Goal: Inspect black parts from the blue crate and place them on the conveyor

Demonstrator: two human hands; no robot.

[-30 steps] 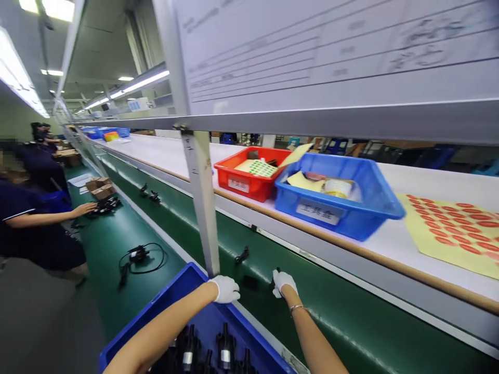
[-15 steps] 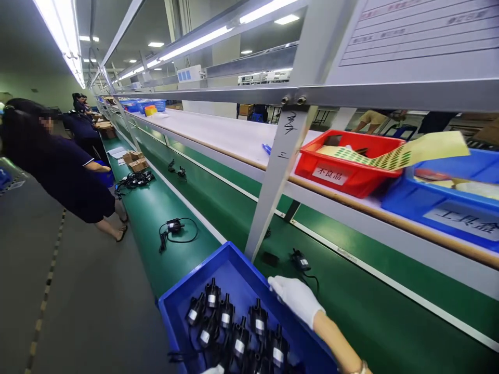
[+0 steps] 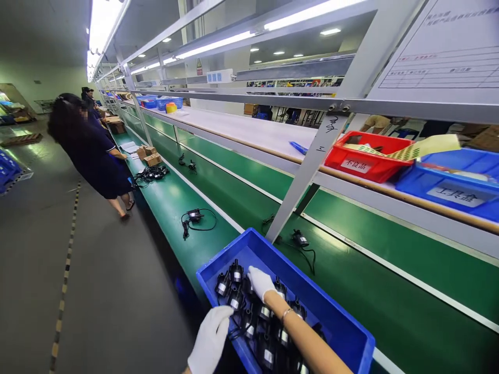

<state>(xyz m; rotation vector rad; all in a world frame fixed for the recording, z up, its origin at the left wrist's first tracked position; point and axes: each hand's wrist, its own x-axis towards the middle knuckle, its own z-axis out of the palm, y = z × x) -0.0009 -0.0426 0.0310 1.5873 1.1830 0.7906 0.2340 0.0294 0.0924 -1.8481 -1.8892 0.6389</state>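
A blue plastic bin (image 3: pixel 331 306) stands tilted in view at the front, holding several black pumps (image 3: pixel 235 298) with white labels and black cables. My right hand (image 3: pixel 260 283), white-gloved, reaches into it with curled fingers round a black pump that the glove mostly hides. At the bin's left rim is my left hand (image 3: pixel 210 335), also gloved. Its fingers are bent together over the rim beside the pumps and cables; what they grip, if anything, is hidden.
A single pump (image 3: pixel 195 215) with coiled cable lies on the green bench (image 3: pixel 210 234); another pump (image 3: pixel 300 239) lies beyond the bin. Further off are tangled black cables (image 3: pixel 154 173) and small cartons (image 3: pixel 150 156). A red bin (image 3: pixel 370 171) sits on the shelf. A person (image 3: pixel 93 150) stands left.
My right hand has moved from the bin's far rim into the bin, onto a pump. My left hand has come further into view at the left rim. The view has shifted left.
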